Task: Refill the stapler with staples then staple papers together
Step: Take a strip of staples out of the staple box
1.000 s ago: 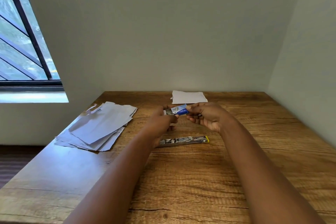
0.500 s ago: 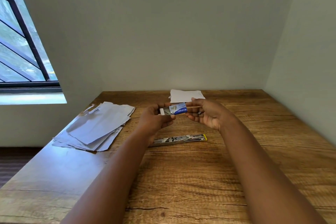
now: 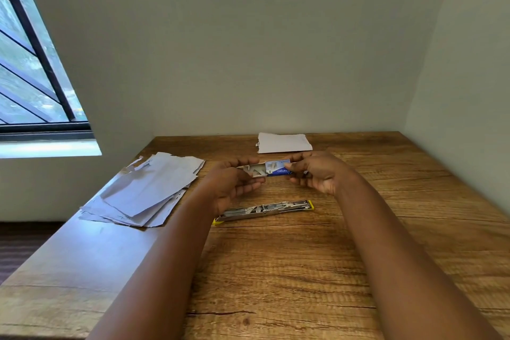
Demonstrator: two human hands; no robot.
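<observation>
Above the table's middle I hold a small blue and white staple box (image 3: 277, 168), its inner tray (image 3: 255, 170) slid out to the left. My left hand (image 3: 234, 183) pinches the tray end, and my right hand (image 3: 317, 174) pinches the blue sleeve. The metal stapler (image 3: 265, 210), with yellow tips at both ends, lies unfolded flat on the wooden table (image 3: 289, 270) just in front of my hands. A loose pile of white papers (image 3: 146, 190) lies at the left, and a smaller white paper stack (image 3: 284, 142) sits near the back wall.
The table stands in a corner, with walls at the back and right. A window (image 3: 30, 85) with dark bars is at the left, above the table's left edge.
The inner tray has slid further out of the blue sleeve to the left as my hands drew apart. The stapler and papers stayed put.
</observation>
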